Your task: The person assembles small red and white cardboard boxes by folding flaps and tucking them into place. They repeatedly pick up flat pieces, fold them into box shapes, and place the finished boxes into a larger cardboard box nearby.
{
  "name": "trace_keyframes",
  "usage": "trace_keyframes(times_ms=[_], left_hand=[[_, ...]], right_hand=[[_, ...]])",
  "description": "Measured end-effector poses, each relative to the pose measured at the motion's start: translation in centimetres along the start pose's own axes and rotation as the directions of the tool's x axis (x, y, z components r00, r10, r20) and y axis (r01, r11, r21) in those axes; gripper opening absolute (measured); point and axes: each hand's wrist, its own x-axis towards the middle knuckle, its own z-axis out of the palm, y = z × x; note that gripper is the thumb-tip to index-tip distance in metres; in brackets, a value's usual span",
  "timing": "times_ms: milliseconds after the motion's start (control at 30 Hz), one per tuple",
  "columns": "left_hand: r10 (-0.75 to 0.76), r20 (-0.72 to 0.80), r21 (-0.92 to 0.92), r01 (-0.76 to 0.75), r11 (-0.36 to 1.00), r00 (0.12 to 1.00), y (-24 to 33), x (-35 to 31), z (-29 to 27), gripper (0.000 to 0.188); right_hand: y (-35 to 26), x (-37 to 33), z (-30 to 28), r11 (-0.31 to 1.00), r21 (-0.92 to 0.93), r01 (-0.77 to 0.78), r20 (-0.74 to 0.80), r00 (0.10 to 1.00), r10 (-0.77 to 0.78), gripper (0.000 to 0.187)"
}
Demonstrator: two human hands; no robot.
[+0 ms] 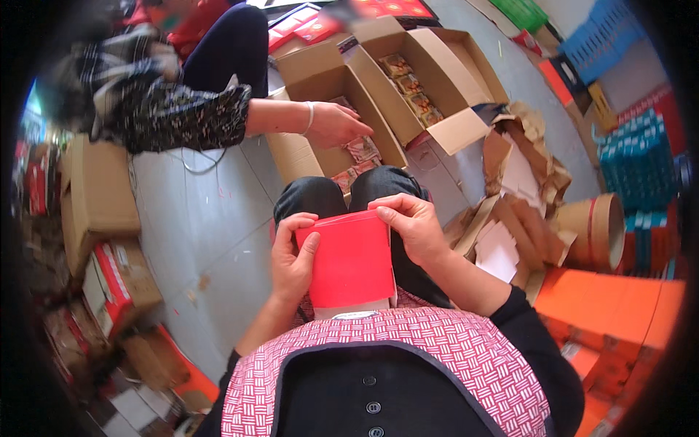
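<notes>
A flat red paperboard box rests over my lap, its whitish lower end towards me. My left hand grips its left edge, thumb on the red face and fingers curled round the upper left corner. At the upper right corner my right hand pinches the far edge, where a thin flap or layer stands slightly apart. Whether anything lies inside the red box is hidden. Just beyond my knees, another person's hand with a bracelet reaches into an open cardboard carton holding several small reddish packets.
A second open carton with several small packets stands at the far right. Torn brown paper and a cardboard tube lie to my right, above orange boxes. Brown cartons stack up on the left.
</notes>
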Motion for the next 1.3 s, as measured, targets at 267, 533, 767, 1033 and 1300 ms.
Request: trace_keyframes(times_ms=[267,533,767,1033,1300], left_hand=[[-0.029,0.029,0.129,0.025,0.991,0.999,0.3,-0.3,0.8,0.012],[-0.333,0.174,-0.068,0.349,0.935,0.927,0.4,1.7,-4.0,0.014],[-0.306,0.085,0.119,0.295,0.948,0.948,0.5,1.1,-3.1,0.028],[-0.306,0.11,0.132,0.291,0.947,0.946,-0.3,1.7,-3.5,0.029],[-0.282,0.085,0.083,0.275,0.958,0.956,-0.6,1.0,-3.8,0.028]], right_hand=[[1.2,-3.1,2.2,0.833,-0.41,0.372,-0.03,0.907,-0.42,0.013],[1.8,-4.5,-9.8,0.836,-0.502,0.222,-0.394,0.802,-0.449,0.041],[15.6,-24.5,-36.6,0.575,0.148,-0.804,-0.989,-0.122,0.085,0.062],[16.3,-23.4,-35.1,0.679,0.733,-0.047,-0.65,0.246,0.719,0.017],[7.0,-24.1,-34.1,0.819,0.517,0.248,-0.812,0.446,0.377,0.021]])
